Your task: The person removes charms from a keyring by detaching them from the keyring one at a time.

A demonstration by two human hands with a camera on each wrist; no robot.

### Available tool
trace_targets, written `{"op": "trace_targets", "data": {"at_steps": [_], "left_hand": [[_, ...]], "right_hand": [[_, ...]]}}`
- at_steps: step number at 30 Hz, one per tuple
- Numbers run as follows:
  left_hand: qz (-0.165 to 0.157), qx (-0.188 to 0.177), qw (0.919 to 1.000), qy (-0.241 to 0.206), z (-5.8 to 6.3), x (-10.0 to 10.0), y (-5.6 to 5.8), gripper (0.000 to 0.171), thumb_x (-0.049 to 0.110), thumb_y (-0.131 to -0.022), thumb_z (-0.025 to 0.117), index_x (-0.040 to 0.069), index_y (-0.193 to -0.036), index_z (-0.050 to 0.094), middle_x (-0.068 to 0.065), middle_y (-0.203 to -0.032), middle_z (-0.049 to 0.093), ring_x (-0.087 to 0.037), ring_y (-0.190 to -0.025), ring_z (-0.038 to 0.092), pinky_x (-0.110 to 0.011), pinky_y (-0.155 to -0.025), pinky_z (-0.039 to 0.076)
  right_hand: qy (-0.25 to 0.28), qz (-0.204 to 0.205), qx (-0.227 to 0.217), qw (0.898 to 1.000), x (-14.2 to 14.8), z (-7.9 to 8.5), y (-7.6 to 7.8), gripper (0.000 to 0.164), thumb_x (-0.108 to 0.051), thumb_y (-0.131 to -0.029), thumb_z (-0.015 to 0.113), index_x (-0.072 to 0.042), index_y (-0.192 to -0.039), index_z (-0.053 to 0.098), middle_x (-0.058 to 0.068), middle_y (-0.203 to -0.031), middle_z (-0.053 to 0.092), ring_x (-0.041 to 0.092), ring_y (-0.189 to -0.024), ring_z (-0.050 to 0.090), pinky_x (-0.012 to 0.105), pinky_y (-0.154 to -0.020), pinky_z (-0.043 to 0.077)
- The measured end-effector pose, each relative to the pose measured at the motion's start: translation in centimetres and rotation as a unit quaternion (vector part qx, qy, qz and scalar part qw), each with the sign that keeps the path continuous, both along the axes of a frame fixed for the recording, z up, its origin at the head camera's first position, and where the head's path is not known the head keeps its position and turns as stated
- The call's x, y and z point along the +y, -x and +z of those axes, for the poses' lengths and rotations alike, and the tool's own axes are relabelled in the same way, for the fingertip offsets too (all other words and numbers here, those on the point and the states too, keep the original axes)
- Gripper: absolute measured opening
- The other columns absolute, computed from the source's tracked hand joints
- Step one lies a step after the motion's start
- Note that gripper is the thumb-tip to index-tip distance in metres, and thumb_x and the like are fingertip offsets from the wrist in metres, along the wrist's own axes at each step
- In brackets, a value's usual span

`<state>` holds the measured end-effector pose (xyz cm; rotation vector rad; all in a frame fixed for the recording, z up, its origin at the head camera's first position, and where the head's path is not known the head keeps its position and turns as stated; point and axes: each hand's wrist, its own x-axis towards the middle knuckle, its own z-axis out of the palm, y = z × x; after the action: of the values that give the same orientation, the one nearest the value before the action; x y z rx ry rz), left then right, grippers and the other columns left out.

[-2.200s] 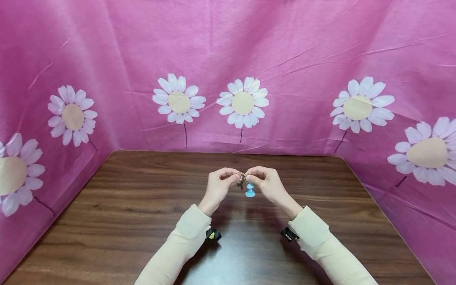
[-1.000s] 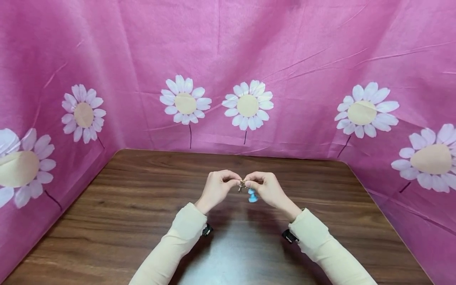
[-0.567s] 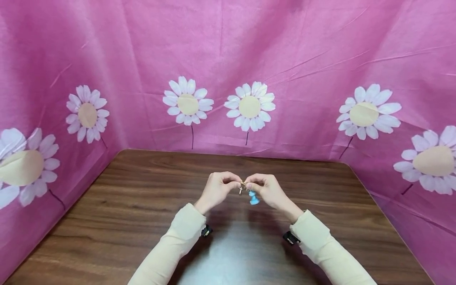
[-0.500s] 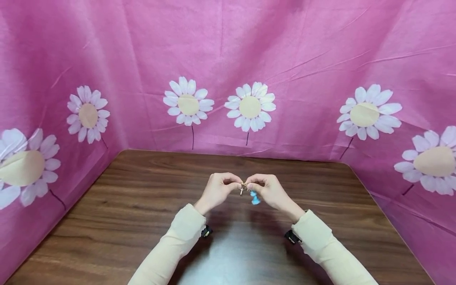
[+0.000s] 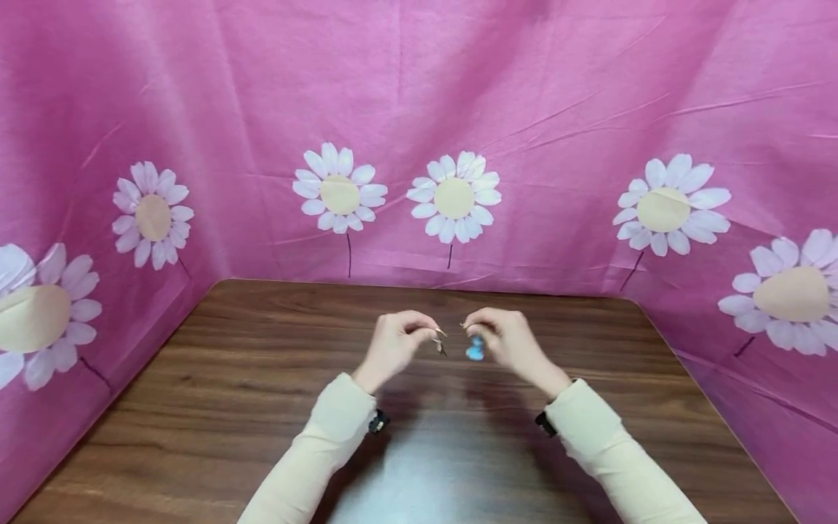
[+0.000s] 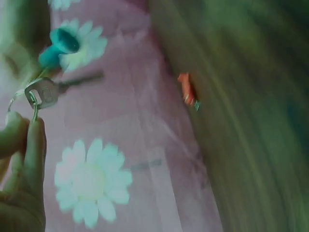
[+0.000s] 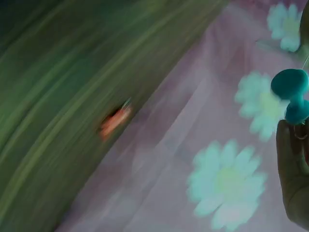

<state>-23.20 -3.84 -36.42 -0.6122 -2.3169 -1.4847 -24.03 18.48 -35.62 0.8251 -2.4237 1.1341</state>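
Thumb and fingers of my left hand [image 5: 393,346] pinch a thin metal key ring [image 6: 35,105], from which a key [image 6: 44,92] hangs. To its right, my right hand [image 5: 513,346] pinches the small metal fitting of a blue charm [image 5: 474,350], which dangles below the fingertips. Shaped like a push pin or pawn, the charm shows large in the right wrist view. In the head view a gap separates the two hands, both held above the brown wooden table [image 5: 262,407]. Blur hides whether any thin link joins the ring and the charm.
A small orange item [image 6: 187,89] with a metal end lies near the table's edge in both wrist views; its kind is blurred. Pink cloth [image 5: 556,94] with white daisies surrounds the table's back and sides.
My hands, earlier together at the key ring, have come apart. The right hand has moved right with the blue charm; the left keeps the ring and key, slightly further left.
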Motion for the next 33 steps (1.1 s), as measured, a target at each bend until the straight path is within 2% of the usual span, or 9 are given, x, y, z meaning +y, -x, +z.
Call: {"op": "trace_targets", "data": {"at_steps": [2,4,7,11,13,18,23,28,33], "left_hand": [[0.044,-0.003,0.9990,0.000,0.1,-1.5,0.3,0.004,0.005,-0.075,0.071,0.005,-0.079,0.071,-0.007,-0.074,0.071,-0.007,-0.063,0.061,-0.018,-0.058,0.048],[0.080,-0.021,0.9965,-0.009,0.2,-3.2,0.5,0.004,0.003,-0.075,0.071,0.004,-0.079,0.071,-0.009,-0.072,0.070,-0.008,-0.061,0.061,-0.019,-0.057,0.048],[0.112,-0.026,0.9929,0.027,0.1,-5.1,0.9,0.005,0.003,-0.076,0.070,0.005,-0.080,0.071,-0.007,-0.071,0.070,-0.010,-0.060,0.062,-0.021,-0.058,0.049],[0.117,0.008,0.9877,0.103,-0.1,-5.9,1.5,0.005,0.008,-0.077,0.070,0.008,-0.082,0.071,-0.004,-0.077,0.071,-0.013,-0.067,0.066,-0.027,-0.064,0.051],[0.109,0.026,0.9862,0.122,-0.1,-5.7,1.6,0.004,0.008,-0.077,0.070,0.009,-0.082,0.071,-0.003,-0.079,0.071,-0.015,-0.071,0.067,-0.031,-0.067,0.053],[0.072,0.025,0.9917,0.104,0.0,-4.5,1.9,0.005,0.006,-0.078,0.068,0.009,-0.081,0.070,-0.004,-0.079,0.071,-0.016,-0.070,0.068,-0.031,-0.067,0.054],[0.050,0.023,0.9903,0.127,-0.9,-2.7,2.0,0.006,0.006,-0.079,0.068,0.010,-0.081,0.071,-0.001,-0.081,0.071,-0.012,-0.072,0.066,-0.028,-0.068,0.053],[0.005,-0.001,0.9888,0.149,-1.6,-1.4,1.3,0.005,0.010,-0.081,0.067,0.012,-0.084,0.071,0.002,-0.084,0.070,-0.009,-0.075,0.065,-0.022,-0.068,0.051],[-0.030,-0.058,0.9893,0.130,-1.9,-0.8,1.0,0.005,0.010,-0.082,0.066,0.010,-0.084,0.071,0.001,-0.082,0.071,-0.009,-0.073,0.064,-0.019,-0.063,0.049]], "right_hand": [[-0.009,-0.084,0.031,0.996,1.9,-0.2,0.6,0.005,-0.007,-0.080,0.067,-0.007,-0.084,0.069,0.004,-0.074,0.069,0.002,-0.060,0.057,0.018,-0.060,0.047],[0.015,-0.140,-0.009,0.990,4.0,-0.2,0.8,0.005,-0.006,-0.080,0.067,-0.006,-0.085,0.068,0.008,-0.073,0.068,0.001,-0.056,0.056,0.017,-0.057,0.046],[0.024,-0.164,-0.064,0.984,5.9,0.0,0.9,0.007,-0.008,-0.082,0.065,-0.004,-0.088,0.068,0.012,-0.075,0.068,0.003,-0.054,0.057,0.016,-0.055,0.046],[-0.006,-0.130,-0.096,0.987,6.2,0.3,1.1,0.012,-0.012,-0.083,0.066,-0.004,-0.092,0.068,0.011,-0.083,0.070,0.003,-0.065,0.060,0.016,-0.064,0.046],[-0.024,-0.116,-0.102,0.988,5.7,0.3,1.2,0.012,-0.012,-0.083,0.066,-0.005,-0.092,0.068,0.009,-0.084,0.070,0.004,-0.072,0.060,0.018,-0.069,0.046],[-0.047,-0.068,-0.145,0.986,4.0,0.0,1.5,0.012,-0.008,-0.083,0.065,-0.004,-0.094,0.067,0.008,-0.084,0.070,0.010,-0.075,0.060,0.026,-0.070,0.047],[-0.006,-0.025,-0.212,0.977,2.4,-0.8,1.6,0.022,-0.006,-0.084,0.063,0.001,-0.104,0.065,0.016,-0.092,0.068,0.008,-0.073,0.060,0.023,-0.066,0.049],[0.055,0.000,-0.286,0.957,1.8,-1.9,1.2,0.025,0.001,-0.083,0.061,0.010,-0.106,0.061,0.025,-0.094,0.064,0.005,-0.072,0.059,0.026,-0.069,0.053],[0.085,0.044,-0.318,0.943,1.8,-4.1,1.9,0.029,0.002,-0.080,0.063,0.017,-0.103,0.056,0.020,-0.087,0.065,0.005,-0.071,0.060,0.027,-0.071,0.054]]}}
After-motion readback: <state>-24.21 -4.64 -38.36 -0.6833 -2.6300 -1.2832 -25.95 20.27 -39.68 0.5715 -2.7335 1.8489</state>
